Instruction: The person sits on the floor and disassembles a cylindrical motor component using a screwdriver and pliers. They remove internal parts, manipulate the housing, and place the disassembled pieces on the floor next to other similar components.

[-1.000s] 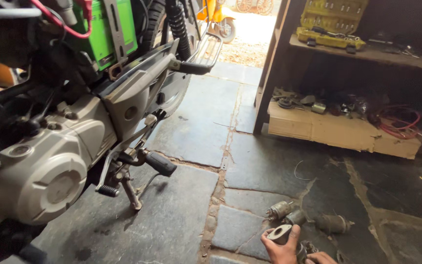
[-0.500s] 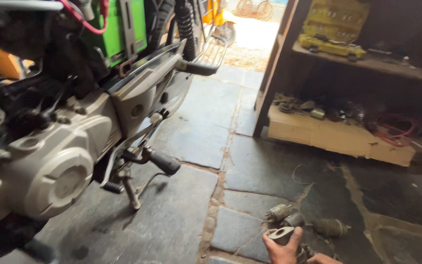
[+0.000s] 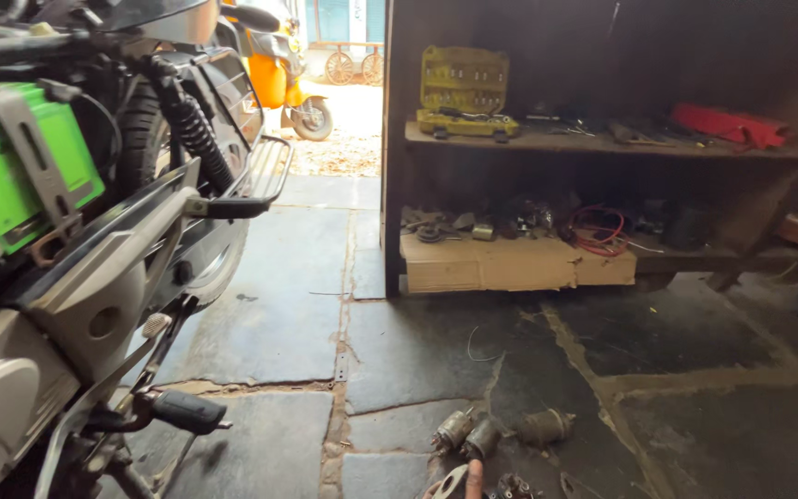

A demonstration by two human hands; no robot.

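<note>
A: Changed since a second ago?

B: Tilted upward, mostly. Looking higher now, up to the shelf and out past the doorway. Lost nearly all sight of the hands that way.

A: Anything left of them?

B: Just one fingertip, seemingly of the left hand, poking up at the very bottom, touching or just beside the pale ring-shaped part. Held plainly a second ago; cannot tell now whether gripped or merely touched (too little on show). Right hand out of view altogether, so no telling there either.

A: And the part's place?

B: Same spot as before, low over the stone floor, near a joint between slabs, just this side of the three small cylindrical metal parts. Close together on the slabs, untouched.

A: Around them?

B: Motorcycle along the floor's left edge, footpeg sticking out, green battery strapped higher up. Yellow tool case open at the left end of the upper shelf board. Red wire coil on the lower board, torn cardboard hanging over its front edge.

A: Meaning for the work?

B: Probably a glance away rather than a letting-go: fingertip and part together as before, no shift among the pieces on the floor.
</note>
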